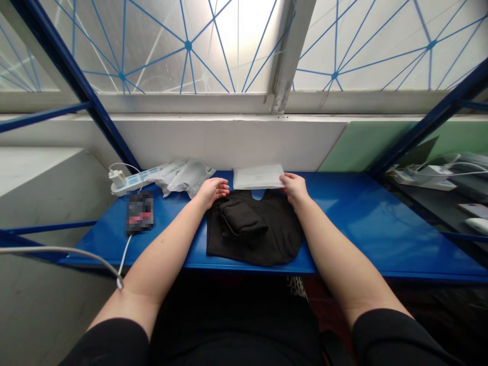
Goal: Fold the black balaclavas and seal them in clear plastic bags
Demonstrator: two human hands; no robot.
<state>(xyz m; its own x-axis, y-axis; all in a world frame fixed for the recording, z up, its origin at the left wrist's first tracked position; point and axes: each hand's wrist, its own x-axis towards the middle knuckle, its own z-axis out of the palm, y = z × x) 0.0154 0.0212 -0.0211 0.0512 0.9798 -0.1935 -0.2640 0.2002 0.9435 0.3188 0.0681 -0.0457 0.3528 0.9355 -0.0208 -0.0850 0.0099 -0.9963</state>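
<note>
A black cloth (284,229) lies on a blue table (351,223), a dark bundle (244,218) on its left part. Just beyond the cloth, the right hand (295,188) pinches the right end of a white packet (259,177). The left hand (214,192), fingers loosely curled, is at the cloth's far left corner. Left of the cloth are plastic bags (188,177), a power strip (133,181) and a blurred-out dark device (140,212).

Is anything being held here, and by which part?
The right grip holds the white packet by its right edge; the left grip appears empty.
</note>
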